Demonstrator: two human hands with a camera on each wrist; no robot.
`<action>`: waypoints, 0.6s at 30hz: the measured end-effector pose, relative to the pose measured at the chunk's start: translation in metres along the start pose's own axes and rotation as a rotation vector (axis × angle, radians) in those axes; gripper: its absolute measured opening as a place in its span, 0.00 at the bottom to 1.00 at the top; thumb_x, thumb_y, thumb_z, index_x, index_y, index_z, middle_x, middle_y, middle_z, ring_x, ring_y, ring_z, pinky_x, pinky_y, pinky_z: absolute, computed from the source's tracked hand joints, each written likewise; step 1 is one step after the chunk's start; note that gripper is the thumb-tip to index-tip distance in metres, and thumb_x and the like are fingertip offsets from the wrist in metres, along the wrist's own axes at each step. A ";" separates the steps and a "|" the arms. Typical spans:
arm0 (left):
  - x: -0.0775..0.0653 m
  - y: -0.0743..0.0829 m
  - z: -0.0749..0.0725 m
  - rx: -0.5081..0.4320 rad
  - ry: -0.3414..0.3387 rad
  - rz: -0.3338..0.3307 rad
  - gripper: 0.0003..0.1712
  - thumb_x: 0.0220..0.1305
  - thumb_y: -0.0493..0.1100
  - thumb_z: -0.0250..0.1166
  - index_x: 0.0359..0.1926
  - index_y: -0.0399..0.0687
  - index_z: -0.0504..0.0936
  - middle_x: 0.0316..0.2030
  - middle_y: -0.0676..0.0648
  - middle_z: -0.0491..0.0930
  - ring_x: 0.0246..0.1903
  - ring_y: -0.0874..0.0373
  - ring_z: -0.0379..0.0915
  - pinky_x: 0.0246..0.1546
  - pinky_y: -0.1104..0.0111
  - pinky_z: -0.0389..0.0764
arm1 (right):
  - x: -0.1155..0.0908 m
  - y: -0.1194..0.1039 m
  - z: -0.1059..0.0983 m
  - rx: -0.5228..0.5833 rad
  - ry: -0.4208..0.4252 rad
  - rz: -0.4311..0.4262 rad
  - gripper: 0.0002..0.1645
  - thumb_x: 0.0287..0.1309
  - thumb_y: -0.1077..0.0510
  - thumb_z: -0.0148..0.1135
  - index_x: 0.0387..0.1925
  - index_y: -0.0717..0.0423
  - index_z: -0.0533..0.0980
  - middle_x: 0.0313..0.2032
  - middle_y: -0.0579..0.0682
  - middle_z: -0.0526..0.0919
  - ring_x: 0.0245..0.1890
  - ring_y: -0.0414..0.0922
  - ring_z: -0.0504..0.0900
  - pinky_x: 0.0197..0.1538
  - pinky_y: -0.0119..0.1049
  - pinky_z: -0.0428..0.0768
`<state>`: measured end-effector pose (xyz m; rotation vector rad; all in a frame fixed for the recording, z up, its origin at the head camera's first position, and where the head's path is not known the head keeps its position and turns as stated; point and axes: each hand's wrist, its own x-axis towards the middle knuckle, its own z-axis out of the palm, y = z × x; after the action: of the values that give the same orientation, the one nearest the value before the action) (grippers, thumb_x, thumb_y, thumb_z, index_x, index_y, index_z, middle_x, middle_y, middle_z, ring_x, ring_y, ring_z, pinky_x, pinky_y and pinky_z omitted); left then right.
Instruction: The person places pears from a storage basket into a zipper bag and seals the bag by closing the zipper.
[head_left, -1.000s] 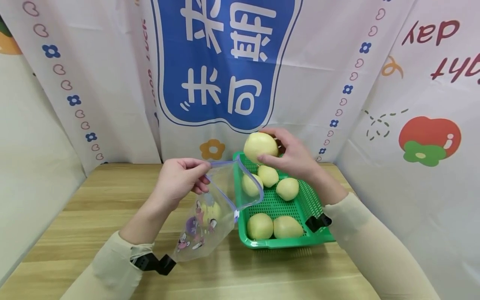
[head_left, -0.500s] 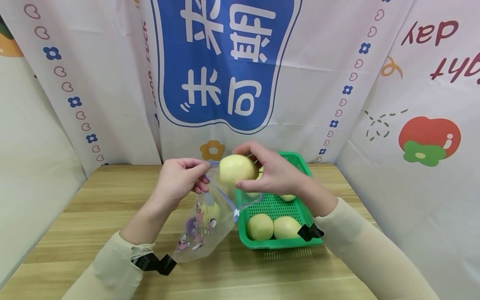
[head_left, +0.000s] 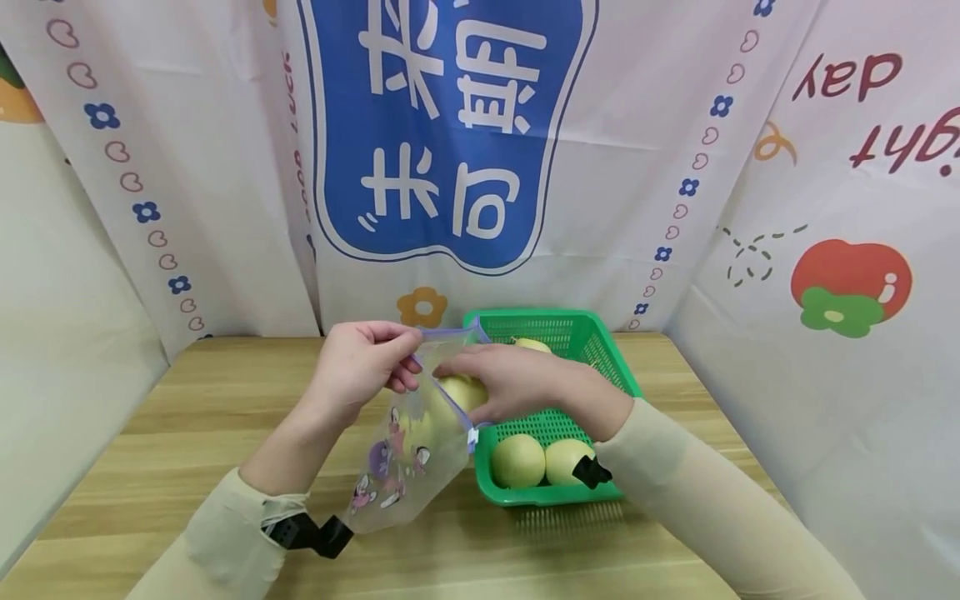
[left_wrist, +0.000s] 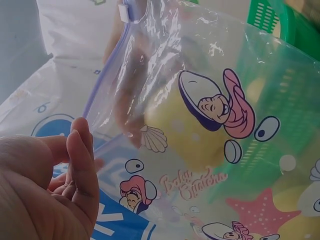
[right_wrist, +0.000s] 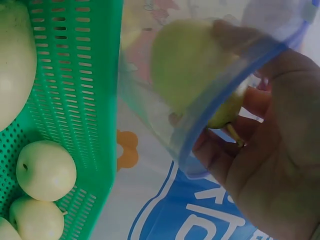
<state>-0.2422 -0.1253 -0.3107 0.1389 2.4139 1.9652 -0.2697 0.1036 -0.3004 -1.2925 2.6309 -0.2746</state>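
My left hand [head_left: 360, 362] pinches the purple zip edge of a clear plastic zip bag [head_left: 408, 496] printed with cartoon figures. The bag hangs with its mouth open toward the right. Inside it, another yellowish pear [head_left: 415, 429] shows through the film. My right hand [head_left: 517, 379] grips a pale yellow pear [head_left: 461, 390] and has its fingers within the bag's mouth. In the right wrist view the pear's stem end points back to the palm, and most of the fruit lies behind the film. The left wrist view shows the held pear [left_wrist: 185, 130] through the printed side.
A green perforated basket [head_left: 555, 497] stands right of the bag, partly under my right forearm. Several pears lie in it, two of them at the near end [head_left: 519, 461]. Wooden tabletop [head_left: 187, 467] runs beneath, with printed cloth [head_left: 225, 167] hanging behind and at the sides.
My right hand has brought the pear from above the basket leftward and down into the bag's mouth. The left hand keeps its pinch on the bag in nearly the same place.
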 end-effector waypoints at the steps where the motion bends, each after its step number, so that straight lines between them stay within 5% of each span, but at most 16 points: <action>1: 0.000 0.000 0.000 -0.001 0.001 -0.001 0.18 0.70 0.49 0.67 0.48 0.36 0.87 0.26 0.44 0.85 0.21 0.56 0.84 0.27 0.63 0.89 | 0.002 -0.001 0.002 -0.031 -0.014 -0.003 0.38 0.59 0.40 0.72 0.68 0.42 0.71 0.58 0.41 0.79 0.53 0.39 0.76 0.55 0.34 0.80; 7: -0.002 0.000 0.000 -0.010 -0.005 -0.008 0.18 0.70 0.48 0.66 0.49 0.36 0.87 0.26 0.44 0.85 0.21 0.57 0.84 0.27 0.64 0.88 | 0.008 -0.005 0.011 -0.135 -0.049 0.009 0.37 0.60 0.41 0.72 0.68 0.46 0.72 0.57 0.44 0.79 0.54 0.40 0.77 0.60 0.36 0.80; 18: -0.002 0.003 -0.002 -0.014 -0.011 0.014 0.19 0.70 0.47 0.67 0.48 0.33 0.86 0.24 0.46 0.85 0.20 0.58 0.84 0.26 0.66 0.88 | 0.003 0.000 -0.003 -0.015 0.033 -0.028 0.18 0.69 0.50 0.63 0.58 0.47 0.80 0.56 0.45 0.85 0.53 0.43 0.84 0.58 0.37 0.82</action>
<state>-0.2401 -0.1267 -0.3076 0.1661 2.3986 1.9814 -0.2722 0.1011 -0.2973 -1.3419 2.6484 -0.2834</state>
